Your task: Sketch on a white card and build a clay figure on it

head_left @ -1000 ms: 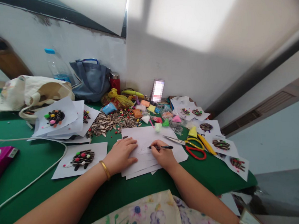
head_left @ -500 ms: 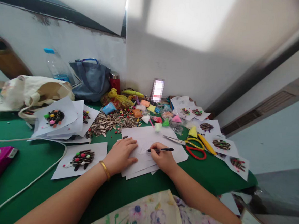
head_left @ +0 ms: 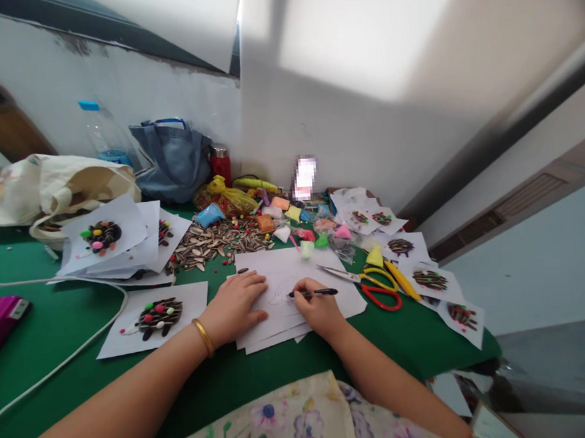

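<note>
My right hand (head_left: 317, 308) is closed round a black pen (head_left: 314, 292), its tip touching the top sheet of a small stack of white paper (head_left: 296, 272) on the green table (head_left: 69, 321). A faint outline drawing shows on the sheet near the pen tip. My left hand (head_left: 236, 305), with a gold bangle on the wrist, lies flat on the left part of the stack, fingers stretched out and pressing it down.
Left of the stack lies a sheet with a seed-and-clay hedgehog (head_left: 157, 313). Scissors with yellow and red handles (head_left: 372, 285) lie to the right. Behind are a heap of sunflower seeds (head_left: 214, 241), clay packets (head_left: 292, 215), bags (head_left: 171, 161), a bottle, more finished sheets (head_left: 430, 279) and a white cable (head_left: 66, 355).
The pen in my right hand has shifted slightly on the sheet. The camera has tilted a little, so the scene sits slightly to the left. My left hand stays in place.
</note>
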A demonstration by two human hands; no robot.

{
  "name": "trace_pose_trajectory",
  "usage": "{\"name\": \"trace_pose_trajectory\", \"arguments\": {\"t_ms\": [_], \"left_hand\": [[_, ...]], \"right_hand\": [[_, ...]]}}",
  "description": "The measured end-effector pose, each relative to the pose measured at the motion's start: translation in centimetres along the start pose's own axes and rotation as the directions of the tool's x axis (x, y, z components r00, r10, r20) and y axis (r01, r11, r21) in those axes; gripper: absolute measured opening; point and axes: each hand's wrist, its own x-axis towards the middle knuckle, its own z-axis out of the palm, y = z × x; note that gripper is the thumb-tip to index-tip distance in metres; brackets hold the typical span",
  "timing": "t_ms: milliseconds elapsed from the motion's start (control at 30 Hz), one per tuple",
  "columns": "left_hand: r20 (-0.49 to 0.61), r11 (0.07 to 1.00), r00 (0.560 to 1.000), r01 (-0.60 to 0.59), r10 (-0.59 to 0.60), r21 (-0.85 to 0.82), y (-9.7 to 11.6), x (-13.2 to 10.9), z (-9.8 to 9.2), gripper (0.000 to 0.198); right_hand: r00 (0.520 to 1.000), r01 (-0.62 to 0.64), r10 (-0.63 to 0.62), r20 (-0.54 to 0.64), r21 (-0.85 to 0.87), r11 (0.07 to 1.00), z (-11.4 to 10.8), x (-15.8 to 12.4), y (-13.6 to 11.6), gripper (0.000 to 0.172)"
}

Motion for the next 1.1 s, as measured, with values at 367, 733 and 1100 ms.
{"name": "trace_pose_trajectory", "arguments": {"t_ms": [367,733,1100], "left_hand": [[0.018,1.0,1.0,0.025,-0.025,0.014,-0.08,-0.02,0.0,0.057],[0.017,0.999,0.999,0.027,-0.028,0.032,-0.03,0.08,-0.11,0.057],[0.021,0.999,0.999,0.024,-0.025,0.038,0.07,0.1,-0.25,0.055]], "right_hand": [[0.998,-0.046,0.048,-0.033,0.035,0.998,0.05,0.26,0.15,0.012],[0.995,-0.08,0.084,-0.049,0.063,0.995,-0.22,0.49,-0.11,0.012],[0.993,-0.097,0.099,-0.056,0.04,0.994,-0.16,0.56,0.02,0.011]]}}
